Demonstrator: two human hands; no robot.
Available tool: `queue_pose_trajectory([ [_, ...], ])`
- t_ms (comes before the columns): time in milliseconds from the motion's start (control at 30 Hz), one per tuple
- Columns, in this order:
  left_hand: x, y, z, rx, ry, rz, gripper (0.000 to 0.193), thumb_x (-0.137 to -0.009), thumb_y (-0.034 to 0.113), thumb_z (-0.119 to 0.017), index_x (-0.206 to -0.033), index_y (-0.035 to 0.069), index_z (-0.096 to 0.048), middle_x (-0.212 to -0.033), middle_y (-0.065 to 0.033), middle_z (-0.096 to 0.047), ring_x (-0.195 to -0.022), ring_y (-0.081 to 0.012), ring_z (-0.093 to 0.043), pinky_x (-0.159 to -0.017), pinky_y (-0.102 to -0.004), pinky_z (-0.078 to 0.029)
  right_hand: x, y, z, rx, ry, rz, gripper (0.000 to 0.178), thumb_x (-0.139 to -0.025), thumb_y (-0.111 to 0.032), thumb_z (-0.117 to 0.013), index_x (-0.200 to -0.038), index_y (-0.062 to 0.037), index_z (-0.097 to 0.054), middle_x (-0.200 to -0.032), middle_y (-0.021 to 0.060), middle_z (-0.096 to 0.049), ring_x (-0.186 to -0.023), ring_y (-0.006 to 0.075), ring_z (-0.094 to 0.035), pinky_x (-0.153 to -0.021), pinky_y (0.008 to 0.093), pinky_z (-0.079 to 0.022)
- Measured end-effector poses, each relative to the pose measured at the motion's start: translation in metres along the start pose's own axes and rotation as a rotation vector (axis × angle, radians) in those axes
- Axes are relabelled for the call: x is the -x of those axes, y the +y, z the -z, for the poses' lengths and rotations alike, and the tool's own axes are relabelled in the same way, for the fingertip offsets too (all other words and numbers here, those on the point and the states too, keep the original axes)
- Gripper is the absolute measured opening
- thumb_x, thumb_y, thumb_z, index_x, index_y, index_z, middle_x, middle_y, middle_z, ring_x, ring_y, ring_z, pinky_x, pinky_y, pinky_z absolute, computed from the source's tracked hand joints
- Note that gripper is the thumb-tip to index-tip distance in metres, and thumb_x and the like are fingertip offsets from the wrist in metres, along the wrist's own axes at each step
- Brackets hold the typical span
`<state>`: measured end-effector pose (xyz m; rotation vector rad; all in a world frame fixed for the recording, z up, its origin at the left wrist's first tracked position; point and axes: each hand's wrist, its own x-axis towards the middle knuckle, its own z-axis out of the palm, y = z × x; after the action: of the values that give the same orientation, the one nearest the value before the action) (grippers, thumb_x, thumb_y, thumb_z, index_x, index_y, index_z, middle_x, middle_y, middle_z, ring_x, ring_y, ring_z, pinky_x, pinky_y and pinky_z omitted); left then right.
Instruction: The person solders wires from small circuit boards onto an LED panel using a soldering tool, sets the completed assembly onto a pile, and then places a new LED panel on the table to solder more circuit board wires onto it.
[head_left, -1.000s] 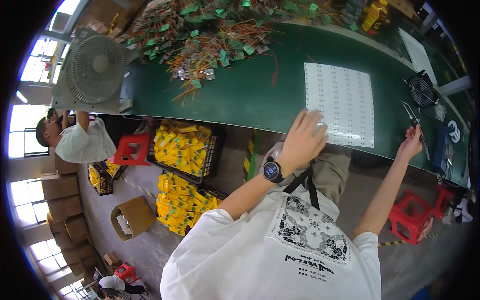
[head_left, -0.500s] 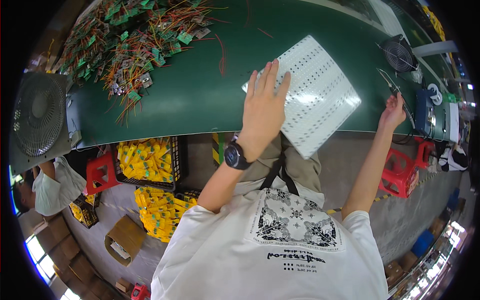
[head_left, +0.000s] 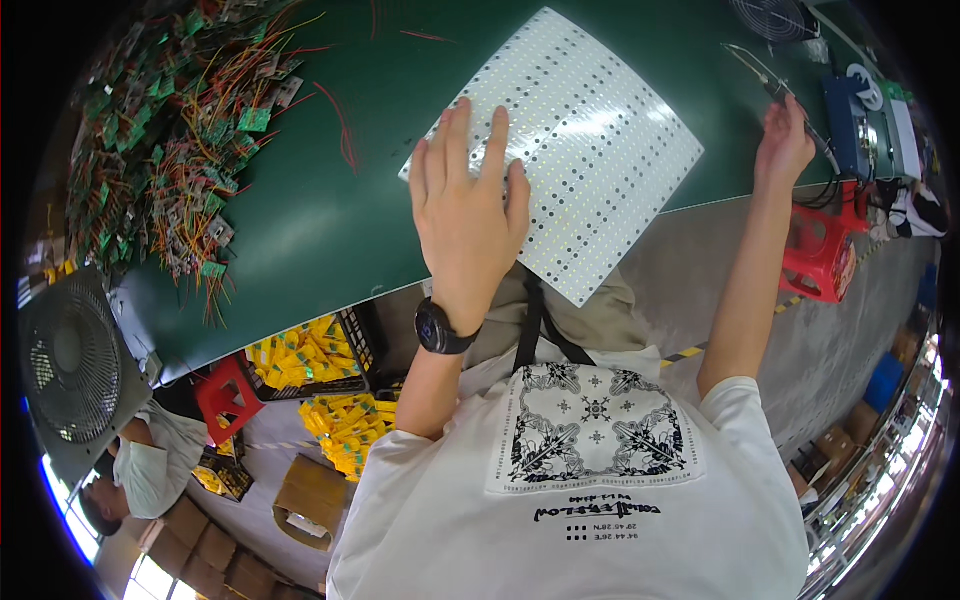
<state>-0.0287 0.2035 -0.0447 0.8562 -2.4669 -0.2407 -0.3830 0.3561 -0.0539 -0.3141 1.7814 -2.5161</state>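
My left hand (head_left: 463, 205), a black watch on its wrist, lies flat with fingers spread on the left part of a glossy white circuit-board panel (head_left: 610, 150). Rows of small yellowish marks and dark dots cover the panel, which sits diagonally and juts past the front edge of the green table (head_left: 300, 250). Off to the right, my right hand (head_left: 784, 145) has its fingers closed around the dark handle of a soldering iron (head_left: 774, 88). The iron's slim metal tip points to the far left, well apart from the panel.
Wired green circuit boards (head_left: 190, 150) are heaped on the table's left. At the right stand a blue soldering station (head_left: 847, 125), a wire spool (head_left: 864, 88) and a small black fan (head_left: 772, 15). Yellow parts fill a crate (head_left: 310, 355) below; a red stool (head_left: 815, 255) stands right.
The view has turned and shifted, so the table and panel sit differently in it. My left hand stays flat on the panel, and my right hand remains at the soldering iron.
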Motion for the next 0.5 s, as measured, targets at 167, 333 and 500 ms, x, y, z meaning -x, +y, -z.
queue_pose_trajectory([
  [167, 0.001, 0.006, 0.005, -0.043, 0.029, 0.079, 0.043, -0.082, 0.031, -0.063, -0.121, 0.014, -0.062, -0.118, -0.0138, -0.052, -0.1, -0.0286, -0.049, -0.089, -0.0432, -0.035, 0.0, 0.001, -0.001, 0.008, -0.016, 0.013, 0.012, -0.085, -0.005, -0.064, -0.092, 0.0043, -0.061, -0.074, 0.0111, -0.064, -0.059, 0.0145, -0.056, -0.053, 0.024, -0.041],
  [333, 0.005, 0.002, 0.002, -0.067, -0.073, 0.125, 0.046, -0.08, 0.033, -0.064, -0.122, 0.013, -0.061, -0.106, -0.0152, -0.052, -0.092, -0.0304, -0.049, -0.083, -0.0442, -0.038, 0.003, 0.004, -0.005, 0.023, 0.024, 0.005, 0.012, -0.086, -0.006, -0.063, -0.093, 0.0043, -0.061, -0.075, 0.0115, -0.064, -0.06, 0.0144, -0.057, -0.053, 0.0232, -0.041],
  [500, 0.005, -0.005, 0.004, -0.014, -0.093, 0.128, 0.047, -0.081, 0.032, -0.062, -0.124, 0.011, -0.059, -0.108, -0.0154, -0.05, -0.094, -0.0317, -0.048, -0.084, -0.0454, -0.039, -0.007, 0.009, 0.011, 0.018, -0.031, -0.016, 0.013, -0.086, -0.005, -0.063, -0.096, 0.0042, -0.062, -0.085, 0.0104, -0.065, -0.073, 0.0154, -0.06, -0.063, 0.0242, -0.045],
])
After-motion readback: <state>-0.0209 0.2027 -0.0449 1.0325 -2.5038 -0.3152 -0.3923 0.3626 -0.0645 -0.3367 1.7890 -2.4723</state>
